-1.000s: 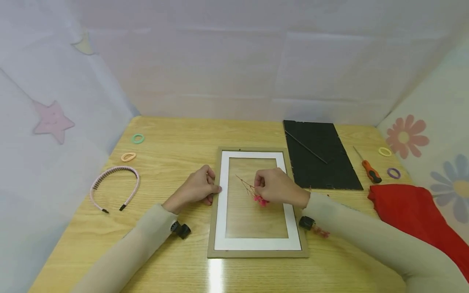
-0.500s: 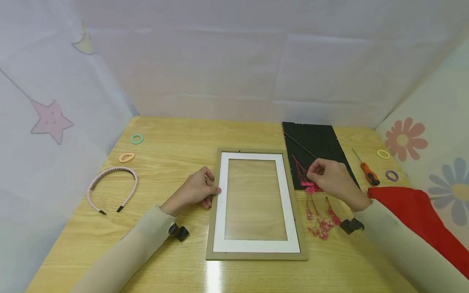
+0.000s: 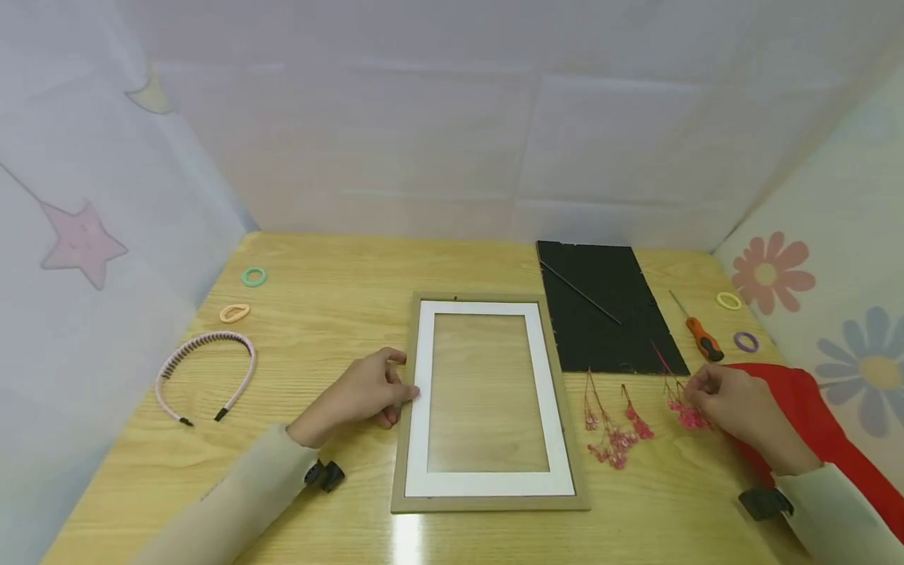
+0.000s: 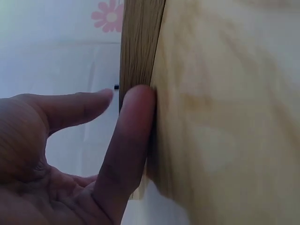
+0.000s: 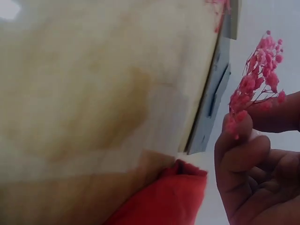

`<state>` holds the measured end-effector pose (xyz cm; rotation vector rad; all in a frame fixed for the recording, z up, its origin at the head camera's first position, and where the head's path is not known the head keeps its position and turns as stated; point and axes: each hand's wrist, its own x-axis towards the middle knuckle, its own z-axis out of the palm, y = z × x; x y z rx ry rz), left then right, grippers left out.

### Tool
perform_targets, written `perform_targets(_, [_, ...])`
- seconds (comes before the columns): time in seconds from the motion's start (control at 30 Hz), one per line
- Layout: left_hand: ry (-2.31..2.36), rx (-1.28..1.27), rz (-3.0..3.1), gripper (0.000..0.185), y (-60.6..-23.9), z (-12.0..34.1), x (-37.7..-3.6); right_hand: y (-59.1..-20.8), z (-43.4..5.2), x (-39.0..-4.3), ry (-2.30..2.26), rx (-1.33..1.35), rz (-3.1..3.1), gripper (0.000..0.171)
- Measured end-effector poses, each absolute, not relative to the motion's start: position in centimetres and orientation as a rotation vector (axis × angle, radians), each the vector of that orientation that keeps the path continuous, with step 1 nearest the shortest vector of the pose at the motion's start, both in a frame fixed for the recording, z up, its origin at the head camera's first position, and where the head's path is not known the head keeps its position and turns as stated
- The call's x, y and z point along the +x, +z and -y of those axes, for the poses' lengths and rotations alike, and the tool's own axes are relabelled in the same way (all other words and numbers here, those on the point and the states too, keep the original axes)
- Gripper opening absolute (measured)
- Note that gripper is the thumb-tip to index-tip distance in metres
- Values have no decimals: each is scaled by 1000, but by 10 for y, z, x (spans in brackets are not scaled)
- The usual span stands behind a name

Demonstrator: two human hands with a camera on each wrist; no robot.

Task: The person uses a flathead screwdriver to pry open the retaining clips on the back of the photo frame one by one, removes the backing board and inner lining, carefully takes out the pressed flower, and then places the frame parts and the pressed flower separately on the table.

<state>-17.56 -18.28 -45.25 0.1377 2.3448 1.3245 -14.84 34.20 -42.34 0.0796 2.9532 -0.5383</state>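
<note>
A wooden picture frame [image 3: 408, 439] with a white mat lies flat in the middle of the table. My left hand [image 3: 367, 390] rests against its left edge, with the fingers [image 4: 131, 136] straight along the frame's side [image 4: 138, 42]. My right hand [image 3: 730, 408] is right of the frame, near the red cloth [image 3: 819, 424], and pinches a sprig of pink dried flowers [image 3: 683, 412] between thumb and forefinger [image 5: 234, 136]; the blossoms [image 5: 260, 79] stick out above the fingertips. More pink sprigs [image 3: 613, 428] lie on the table between the frame and that hand.
A black backing board [image 3: 600, 310] lies behind the sprigs, with an orange-handled screwdriver [image 3: 699, 329] to its right. Yellow [image 3: 727, 300] and purple [image 3: 745, 341] hair ties sit at the far right. A pink headband [image 3: 205, 369] and green [image 3: 253, 276] and orange [image 3: 234, 313] ties lie at the left.
My right hand lifted a pink sprig off the frame's glass and carried it right, past the backing board, down beside the red cloth. The left hand stayed at the frame's edge.
</note>
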Motion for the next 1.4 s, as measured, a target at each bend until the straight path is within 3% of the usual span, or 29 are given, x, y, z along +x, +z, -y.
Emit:
perform_targets(0.2, [1259, 109, -2424, 69, -451, 179, -170, -432, -348, -144, -482, 120, -2918, 21])
perform_targets(0.6, [1301, 92, -2396, 60, -454, 182, -168, -431, -330, -141, -401, -13, -2927, 11])
perform_targets(0.77, [1327, 114, -2371, 63, -452, 181, -166, -411, -257, -118, -423, -510, -3205, 15])
perform_targets(0.87, [1350, 112, -2341, 64, -451, 181, -163, -408, -204, -95, -461, -957, -3165, 30])
perform_targets(0.97, [1377, 107, -2296, 60, -451, 182, -159, -412, -166, -75, -482, -1203, -2920, 43])
perform_targets(1.13, [1403, 118, -2239, 57, -450, 182, -154, -425, -140, -66, -394, -1279, -2758, 47])
perform_targets(1.4, [1420, 115, -2209, 50, -452, 184, -154, -436, -134, -68, -327, -1276, -2765, 36])
